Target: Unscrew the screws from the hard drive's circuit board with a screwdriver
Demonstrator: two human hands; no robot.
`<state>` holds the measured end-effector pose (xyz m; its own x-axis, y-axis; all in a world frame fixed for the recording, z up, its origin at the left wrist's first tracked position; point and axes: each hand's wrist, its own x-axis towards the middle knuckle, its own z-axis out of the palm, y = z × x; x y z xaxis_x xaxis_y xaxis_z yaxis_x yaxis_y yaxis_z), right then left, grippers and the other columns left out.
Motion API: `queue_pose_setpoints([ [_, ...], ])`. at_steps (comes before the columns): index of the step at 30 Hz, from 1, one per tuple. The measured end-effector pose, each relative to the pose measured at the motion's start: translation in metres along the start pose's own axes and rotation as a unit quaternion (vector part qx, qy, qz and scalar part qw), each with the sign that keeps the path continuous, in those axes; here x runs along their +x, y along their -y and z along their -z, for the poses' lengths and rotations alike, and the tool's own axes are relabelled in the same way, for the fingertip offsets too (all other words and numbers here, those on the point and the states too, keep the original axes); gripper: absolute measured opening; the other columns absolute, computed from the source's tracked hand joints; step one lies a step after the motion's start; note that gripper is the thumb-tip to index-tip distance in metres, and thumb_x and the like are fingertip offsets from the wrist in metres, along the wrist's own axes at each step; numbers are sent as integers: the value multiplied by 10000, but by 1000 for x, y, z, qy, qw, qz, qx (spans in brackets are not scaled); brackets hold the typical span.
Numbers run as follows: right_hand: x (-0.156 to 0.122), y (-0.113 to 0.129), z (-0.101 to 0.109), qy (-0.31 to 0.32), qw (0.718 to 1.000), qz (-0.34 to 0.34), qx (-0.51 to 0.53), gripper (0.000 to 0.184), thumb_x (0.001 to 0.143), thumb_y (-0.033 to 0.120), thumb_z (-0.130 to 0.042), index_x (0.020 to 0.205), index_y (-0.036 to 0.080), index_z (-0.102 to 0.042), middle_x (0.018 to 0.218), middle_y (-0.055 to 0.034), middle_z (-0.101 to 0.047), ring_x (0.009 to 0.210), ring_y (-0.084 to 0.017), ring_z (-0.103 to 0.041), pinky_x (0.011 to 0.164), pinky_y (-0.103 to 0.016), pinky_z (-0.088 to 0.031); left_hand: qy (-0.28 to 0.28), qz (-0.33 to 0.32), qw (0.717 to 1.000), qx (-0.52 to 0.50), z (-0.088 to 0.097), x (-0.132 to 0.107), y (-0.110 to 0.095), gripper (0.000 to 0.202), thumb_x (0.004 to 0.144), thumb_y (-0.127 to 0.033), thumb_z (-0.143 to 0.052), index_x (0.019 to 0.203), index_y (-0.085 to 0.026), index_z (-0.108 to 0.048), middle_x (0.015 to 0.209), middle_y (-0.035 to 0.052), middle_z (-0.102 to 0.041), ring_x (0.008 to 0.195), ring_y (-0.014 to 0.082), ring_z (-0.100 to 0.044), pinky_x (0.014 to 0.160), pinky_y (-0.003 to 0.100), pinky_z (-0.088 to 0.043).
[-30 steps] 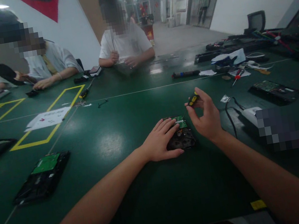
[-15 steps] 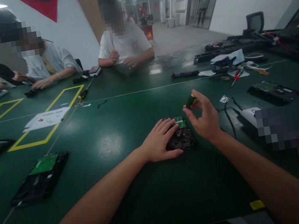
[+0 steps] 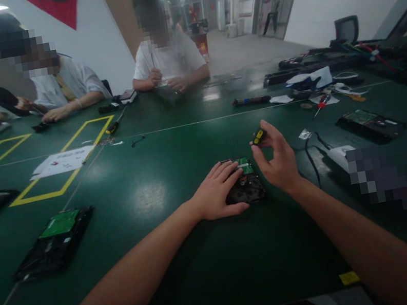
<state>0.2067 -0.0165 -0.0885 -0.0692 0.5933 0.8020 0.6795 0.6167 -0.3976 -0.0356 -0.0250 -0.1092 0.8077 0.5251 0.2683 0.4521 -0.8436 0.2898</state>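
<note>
My left hand (image 3: 221, 191) lies stretched out over an opened black device (image 3: 248, 191), fingers across its green circuit board (image 3: 245, 165) and thumb along the near edge. Loose wires show in the device's lower half. Just right of it and raised above the table, my right hand (image 3: 278, 158) pinches the black-and-yellow handle of a screwdriver (image 3: 259, 136) between thumb and fingers. The screwdriver's shaft cannot be made out.
Another opened device (image 3: 56, 239) lies to the left, and a third (image 3: 372, 124) to the right by a white power strip (image 3: 342, 152) with a black cable. Farther off are a second screwdriver (image 3: 112, 127), a paper sheet (image 3: 63, 161) and a dark cylindrical tool (image 3: 251, 100). Co-workers sit opposite.
The screwdriver handle has turned in my right hand, so its yellow patches now face me. My left hand and the device have stayed put.
</note>
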Motion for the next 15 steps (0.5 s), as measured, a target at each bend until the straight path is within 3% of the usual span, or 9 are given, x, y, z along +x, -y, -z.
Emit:
queue_pose_setpoints([
  [9,1,3,1,-3,1000,-12,22,651,957,255,-637,1551,339,-386,1409,-108,-579,982,-270,-711,901,-521,-642,3,3,1000,3,2,0,-2,1006,844,-789,-555,1613,-190,-305,1672,170,-332,1570,374,-263,1296,609,-163],
  [15,2,-3,3,-18,1000,-15,5,642,923,296,-708,1501,333,-430,1255,-87,-647,894,-258,-697,846,-521,-647,9,4,1000,10,1,0,-1,1023,843,-799,-543,1618,-178,-297,1679,176,-315,1576,367,-248,1300,600,-148],
])
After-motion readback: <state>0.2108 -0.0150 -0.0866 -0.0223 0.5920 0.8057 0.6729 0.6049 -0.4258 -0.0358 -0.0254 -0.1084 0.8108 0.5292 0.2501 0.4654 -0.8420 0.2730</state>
